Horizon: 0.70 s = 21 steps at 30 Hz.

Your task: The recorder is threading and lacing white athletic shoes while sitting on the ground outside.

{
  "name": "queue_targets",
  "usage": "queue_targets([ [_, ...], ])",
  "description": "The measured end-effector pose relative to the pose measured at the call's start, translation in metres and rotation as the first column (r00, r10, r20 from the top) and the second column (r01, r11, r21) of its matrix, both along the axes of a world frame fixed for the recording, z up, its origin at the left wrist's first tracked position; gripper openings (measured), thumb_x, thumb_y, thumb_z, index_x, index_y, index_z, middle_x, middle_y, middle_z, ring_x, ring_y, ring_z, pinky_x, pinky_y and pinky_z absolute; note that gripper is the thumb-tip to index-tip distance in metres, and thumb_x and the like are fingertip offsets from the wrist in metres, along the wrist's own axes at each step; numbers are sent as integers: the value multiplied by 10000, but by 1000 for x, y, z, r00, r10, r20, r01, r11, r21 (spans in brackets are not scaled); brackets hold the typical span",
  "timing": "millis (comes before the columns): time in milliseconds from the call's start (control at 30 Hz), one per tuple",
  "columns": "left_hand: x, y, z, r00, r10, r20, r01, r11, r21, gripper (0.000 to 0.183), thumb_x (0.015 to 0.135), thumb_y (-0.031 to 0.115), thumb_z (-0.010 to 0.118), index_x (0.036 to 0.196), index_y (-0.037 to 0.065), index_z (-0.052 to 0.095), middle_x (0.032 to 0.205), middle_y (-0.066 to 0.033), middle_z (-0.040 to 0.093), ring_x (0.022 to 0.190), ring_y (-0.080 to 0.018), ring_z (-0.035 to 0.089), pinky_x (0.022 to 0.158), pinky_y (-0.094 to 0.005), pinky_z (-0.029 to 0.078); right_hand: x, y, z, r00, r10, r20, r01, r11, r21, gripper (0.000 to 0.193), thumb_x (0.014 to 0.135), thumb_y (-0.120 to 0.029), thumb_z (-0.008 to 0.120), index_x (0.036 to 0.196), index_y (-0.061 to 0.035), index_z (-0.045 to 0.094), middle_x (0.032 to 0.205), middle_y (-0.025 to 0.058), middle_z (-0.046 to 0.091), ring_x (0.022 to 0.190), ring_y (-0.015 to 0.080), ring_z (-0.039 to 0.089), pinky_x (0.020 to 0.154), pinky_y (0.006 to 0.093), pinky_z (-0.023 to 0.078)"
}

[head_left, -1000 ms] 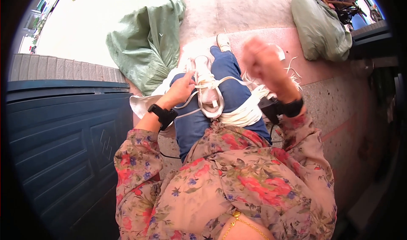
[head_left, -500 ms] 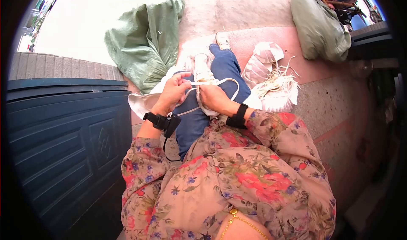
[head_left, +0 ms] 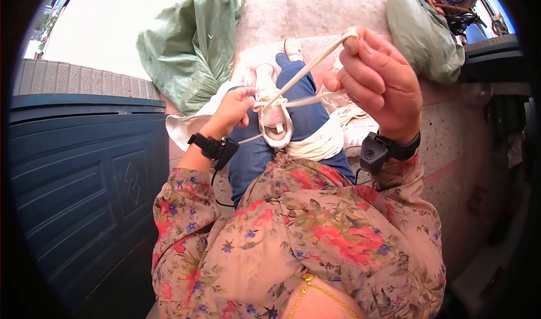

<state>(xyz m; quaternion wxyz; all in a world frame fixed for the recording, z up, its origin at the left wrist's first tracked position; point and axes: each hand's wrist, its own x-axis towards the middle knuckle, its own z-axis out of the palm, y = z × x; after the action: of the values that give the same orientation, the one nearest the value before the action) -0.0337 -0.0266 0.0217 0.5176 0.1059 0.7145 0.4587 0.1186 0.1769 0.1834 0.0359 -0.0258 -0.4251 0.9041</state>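
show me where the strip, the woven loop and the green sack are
strip (head_left: 309, 67), head view, middle of the taut stretch.
woven loop (head_left: 274, 128), head view, its lower half on the knee.
green sack (head_left: 191, 48), head view, its crumpled middle.

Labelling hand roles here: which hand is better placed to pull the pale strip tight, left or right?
Likely right. The right hand is raised and pinches the free end of the pale strip, which runs taut down to the woven loop on the knee. The left hand sits at that loop, pinning it.

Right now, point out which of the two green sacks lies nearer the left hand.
The big crumpled green sack at upper left, just beyond the left hand. The other sack sits at upper right, behind the raised right hand.
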Motion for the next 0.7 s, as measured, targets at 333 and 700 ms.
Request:
queue_targets([
  [333,0,52,43,812,-489,-319,559,808,185,366,710,232,705,1031,75,628,916,-63,613,843,-135,537,742,-269,431,-15,-8,-4,931,-6,-366,-7,999,-34,194,956,-151,300,1016,-51,455,522,-73,330,387,30,316,804,311,397],
  [700,-53,31,62,879,428,211,-467,681,564,132,876,117,499,938,4,527,728,-61,582,685,-147,532,688,-281,441,-25,70,-57,857,-504,108,509,796,-327,118,878,-122,416,847,-37,492,901,119,553,896,222,525,824,351,431],
])
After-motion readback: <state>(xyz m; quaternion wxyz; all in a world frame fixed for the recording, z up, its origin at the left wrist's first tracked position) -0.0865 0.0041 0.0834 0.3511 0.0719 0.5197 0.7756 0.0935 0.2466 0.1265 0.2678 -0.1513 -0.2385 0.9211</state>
